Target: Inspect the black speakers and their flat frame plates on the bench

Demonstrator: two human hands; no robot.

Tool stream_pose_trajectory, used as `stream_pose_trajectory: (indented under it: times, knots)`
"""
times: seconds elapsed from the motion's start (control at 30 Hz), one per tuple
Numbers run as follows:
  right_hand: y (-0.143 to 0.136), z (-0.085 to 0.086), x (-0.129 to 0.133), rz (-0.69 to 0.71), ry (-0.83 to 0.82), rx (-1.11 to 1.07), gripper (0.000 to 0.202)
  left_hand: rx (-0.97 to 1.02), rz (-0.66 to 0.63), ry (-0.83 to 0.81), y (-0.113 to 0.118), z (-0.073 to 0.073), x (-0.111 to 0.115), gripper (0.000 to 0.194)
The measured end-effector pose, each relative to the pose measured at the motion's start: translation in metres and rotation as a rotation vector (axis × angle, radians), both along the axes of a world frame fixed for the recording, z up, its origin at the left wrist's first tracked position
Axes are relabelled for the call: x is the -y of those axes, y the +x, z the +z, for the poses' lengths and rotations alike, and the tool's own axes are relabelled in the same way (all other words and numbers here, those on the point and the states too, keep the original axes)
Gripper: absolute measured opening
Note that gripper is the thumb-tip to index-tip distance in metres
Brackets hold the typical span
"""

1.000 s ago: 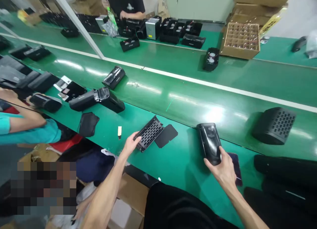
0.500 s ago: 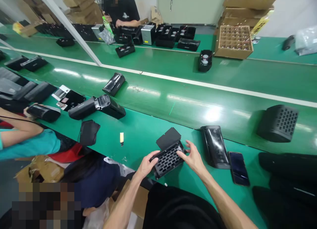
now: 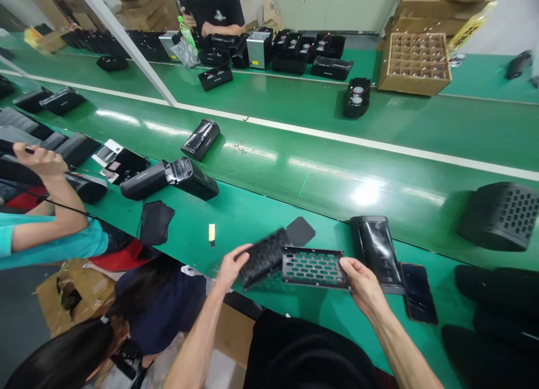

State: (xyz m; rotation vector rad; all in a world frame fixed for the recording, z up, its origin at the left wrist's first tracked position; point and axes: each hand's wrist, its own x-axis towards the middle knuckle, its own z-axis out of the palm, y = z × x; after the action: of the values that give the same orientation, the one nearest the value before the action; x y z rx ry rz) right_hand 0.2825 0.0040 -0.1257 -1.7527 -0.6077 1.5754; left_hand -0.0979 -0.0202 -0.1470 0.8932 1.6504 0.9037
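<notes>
**Dark panel [image 3: 264,259] to one side, slotted grille [image 3: 315,268] to the other**

From the head view, the only one, my left hand [image 3: 229,270] pinches the panel by its near-left end, thumb on top and fingers curled beneath. The panel is too blurred for me to read its face. My right hand [image 3: 362,281] pinches the grille by its right end, thumb against the frame. I seem to grip both at their outer ends because that leaves the slots uncovered and the facing ends free. The grille is up off the bench [image 3: 248,212], whose green shows through it. The two pieces meet in the view, but I cannot tell whether they touch.

Just beyond lie thin black sheets [image 3: 301,230], partly hidden by the panel. Past my right hand is a glossy black casing [image 3: 376,248], with a phone [image 3: 420,293] just beside it, probably set aside to leave the middle free.

The bench is smooth and green; the glossy strip beyond it throws back the overhead light and carries a white line [image 3: 337,139]. To my left sits a co-worker in a turquoise sleeve [image 3: 50,237]; across stands a person in black [image 3: 221,10]. A divided carton [image 3: 415,63] stands on the far side.
</notes>
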Motion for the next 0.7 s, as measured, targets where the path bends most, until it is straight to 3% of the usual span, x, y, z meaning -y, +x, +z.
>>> stream_pose_trajectory:
  times: [0.13, 0.3, 0.4, 0.5, 0.6, 0.7]
  knots:
    - [0.008, -0.016, 0.029, -0.045, -0.023, 0.071, 0.052, -0.119, 0.196, 0.085, -0.030, -0.021, -0.044, 0.081]
    - [0.002, -0.032, 0.052, 0.007, -0.028, 0.229, 0.054, -0.263, 0.243, 0.109, -0.031, -0.035, -0.079, 0.056]
    - [0.006, -0.034, 0.053, 0.078, -0.026, 0.355, 0.052, -0.351, 0.209, 0.095, -0.028, -0.029, -0.077, 0.047]
    - [0.019, -0.028, 0.052, 0.183, -0.046, 0.488, 0.044, -0.514, 0.168, 0.120, -0.025, -0.014, -0.068, 0.065]
    - [0.027, -0.012, 0.053, 0.262, -0.038, 0.634, 0.037, -0.797, 0.182, 0.258, -0.016, 0.001, -0.053, 0.078]
    - [0.006, 0.005, 0.044, 0.387, 0.058, 0.704, 0.038, -0.851, 0.094, 0.451, 0.014, 0.006, -0.035, 0.043]
